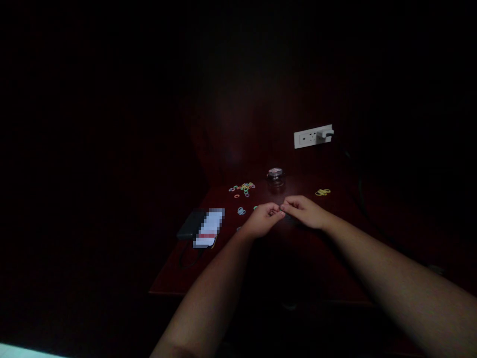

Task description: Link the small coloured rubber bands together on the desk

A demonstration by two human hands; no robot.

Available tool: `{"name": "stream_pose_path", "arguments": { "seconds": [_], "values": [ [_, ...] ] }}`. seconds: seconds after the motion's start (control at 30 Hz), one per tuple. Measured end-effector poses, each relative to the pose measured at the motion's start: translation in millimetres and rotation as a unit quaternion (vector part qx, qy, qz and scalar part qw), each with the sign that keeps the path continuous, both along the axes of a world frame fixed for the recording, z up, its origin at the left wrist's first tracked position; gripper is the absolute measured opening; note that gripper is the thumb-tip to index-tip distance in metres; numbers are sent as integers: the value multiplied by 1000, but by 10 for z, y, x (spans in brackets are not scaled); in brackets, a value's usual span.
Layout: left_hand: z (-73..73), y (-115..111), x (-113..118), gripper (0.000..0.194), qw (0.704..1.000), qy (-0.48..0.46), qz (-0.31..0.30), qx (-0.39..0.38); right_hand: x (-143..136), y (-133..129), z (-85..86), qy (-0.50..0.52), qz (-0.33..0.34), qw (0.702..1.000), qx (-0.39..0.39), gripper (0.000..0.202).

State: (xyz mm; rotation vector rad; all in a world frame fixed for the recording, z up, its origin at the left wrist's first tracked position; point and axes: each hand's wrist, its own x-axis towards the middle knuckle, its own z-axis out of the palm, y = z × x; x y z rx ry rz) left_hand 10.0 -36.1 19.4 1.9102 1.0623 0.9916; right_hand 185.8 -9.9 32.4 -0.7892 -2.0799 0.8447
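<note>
Coloured bands are lying flat on the dark red desk, and in the head view I am seeing them gathered in a mixed cluster toward the back, left of a lidded jar. The cluster is spreading mostly sideways, its loops facing various ways; one orange band is resting just in front, its longer axis running left to right from my angle. Blue bands are overlapping nearer me, a green band is peeking out beside the left hand, and yellow bands are forming a sideways group beyond the right hand, slanting slightly upward to the right. The two hands are meeting in front of the jar, fingers bent and tips coming together; what they are grasping, if anything, I am unable to tell. The jar's lid is showing pinkish marks too small for me to read. A phone is lying at the left, its screen blurring into blocks with a red strip, its writing illegible. Behind, a white socket panel is carrying a plug.
</note>
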Motion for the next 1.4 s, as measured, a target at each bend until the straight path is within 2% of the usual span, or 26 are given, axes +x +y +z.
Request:
{"name": "stream_pose_path", "arguments": {
  "seconds": [0.13, 0.33, 0.5, 0.7, 0.83, 0.97, 1.07, 1.2, 1.3, 1.4],
  "values": [
    [8, 5, -5, 27, 1000, 6, 11, 10, -11, 23, -28, -4, -13, 1000, 21, 39],
    [30, 28, 11, 24, 998, -28, 56, 29, 13, 17, -14, 24, -7, 999, -41, 32],
    [50, 24, 27, 19, 996, -32, 76, 22, 17, 29, -34, 31, -3, 999, -33, 30],
    [95, -22, 20, 18, 999, -5, 46, -6, 43, 35, 10, 26, -55, 997, 43, 33],
    [107, -28, 17, 21, 999, 9, 33, 20, 52, 24, 33, 48, -89, 994, 49, 34],
    [123, -31, -7, 23, 994, 36, 72, 74, 14, 13, 11, 9, -58, 996, 62, 34],
    [174, -26, -106, 23, 986, 47, 132, 94, -10, 2, 2, 6, -15, 999, 44, 32],
    [306, 58, -379, 22, 959, 112, 235, 113, -14, -13, 10, 28, -23, 999, 3, 32],
    [403, 180, -578, 17, 940, 209, 254, 91, -30, -18, 1, 27, -24, 999, 1, 31],
    [443, 311, -662, 15, 912, 315, 254, 66, -56, -20, -19, 26, -20, 999, 4, 28]
  ]
}}
